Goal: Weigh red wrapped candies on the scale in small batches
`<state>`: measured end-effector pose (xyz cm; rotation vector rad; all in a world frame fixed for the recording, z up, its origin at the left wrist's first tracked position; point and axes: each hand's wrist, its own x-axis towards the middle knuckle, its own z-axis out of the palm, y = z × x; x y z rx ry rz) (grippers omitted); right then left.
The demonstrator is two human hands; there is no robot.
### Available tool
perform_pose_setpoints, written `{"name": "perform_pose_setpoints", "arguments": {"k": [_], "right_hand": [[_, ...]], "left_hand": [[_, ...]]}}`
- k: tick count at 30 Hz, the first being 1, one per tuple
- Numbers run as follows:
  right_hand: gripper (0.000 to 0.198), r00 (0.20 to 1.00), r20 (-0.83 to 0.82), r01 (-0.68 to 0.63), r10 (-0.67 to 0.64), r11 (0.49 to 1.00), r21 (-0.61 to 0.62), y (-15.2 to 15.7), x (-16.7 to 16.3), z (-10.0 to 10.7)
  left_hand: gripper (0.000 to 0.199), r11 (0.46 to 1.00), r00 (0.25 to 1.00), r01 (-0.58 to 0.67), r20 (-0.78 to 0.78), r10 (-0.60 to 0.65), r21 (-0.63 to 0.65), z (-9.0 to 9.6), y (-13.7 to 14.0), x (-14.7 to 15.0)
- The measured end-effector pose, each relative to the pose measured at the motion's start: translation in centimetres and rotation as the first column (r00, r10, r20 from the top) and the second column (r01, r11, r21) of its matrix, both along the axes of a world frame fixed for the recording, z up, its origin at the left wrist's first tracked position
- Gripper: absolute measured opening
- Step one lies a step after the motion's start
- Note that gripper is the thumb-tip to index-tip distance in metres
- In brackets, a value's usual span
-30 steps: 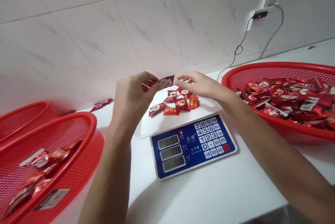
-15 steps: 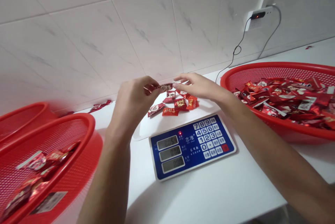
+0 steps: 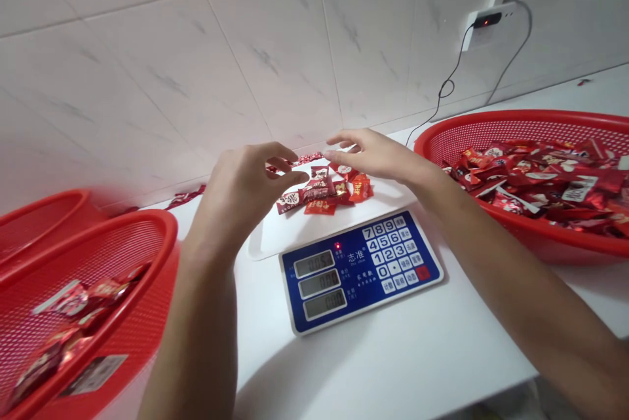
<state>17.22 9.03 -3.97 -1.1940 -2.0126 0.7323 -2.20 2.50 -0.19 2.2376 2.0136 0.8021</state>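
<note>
Several red-wrapped candies [image 3: 316, 192] lie in a small pile on the white pan [image 3: 275, 236] of a digital scale [image 3: 363, 272]. Over the pile's left side hovers my left hand [image 3: 258, 174], thumb and fingers apart with nothing between them. My right hand [image 3: 361, 151] is above the pan's far right part, its fingers stretched out and holding nothing. A dark red candy rests on top of the others near the left thumb. The scale's blue panel faces me, its displays lit dimly and a red light on.
A red basket [image 3: 491, 120] heaped with wrapped candies stands at right. Another red basket [image 3: 167, 236] with several candies is at left, a further red basket [image 3: 73, 197] behind it. Wrapped pieces [image 3: 187, 197] lie by the tiled wall. A black cable [image 3: 455, 73] hangs from the socket.
My left hand has let go of the dark red candy, which now lies on the pile. Its fingers have spread and the hand has shifted slightly left. My right hand has barely moved.
</note>
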Motion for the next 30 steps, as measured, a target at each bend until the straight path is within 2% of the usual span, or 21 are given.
{"name": "perform_pose_setpoints", "arguments": {"k": [12, 19, 24, 30], "right_hand": [[0.054, 1.0, 0.013, -0.019, 0.019, 1.0, -0.004, -0.2, -0.1, 0.0], [0.051, 1.0, -0.009, -0.024, 0.024, 1.0, 0.02, -0.4, 0.0, 0.2], [0.043, 0.997, -0.031, -0.062, 0.066, 0.993, 0.101, -1.7, -0.7, 1.0], [0.029, 0.973, -0.037, -0.21, 0.228, 0.94, 0.27, -6.1, -1.3, 2.7]], "left_hand": [[0.023, 1.0, 1.0, 0.023, -0.014, -0.023, -0.004, 0.0, 0.0, 0.0], [0.022, 1.0, 0.999, -0.006, -0.054, 0.006, 0.008, -0.2, 0.1, 0.0], [0.026, 1.0, 1.0, 0.023, -0.018, -0.023, -0.005, 0.3, -0.2, 0.0], [0.04, 0.999, 0.999, -0.02, -0.045, 0.018, -0.044, 1.6, -0.8, 0.1]]}}
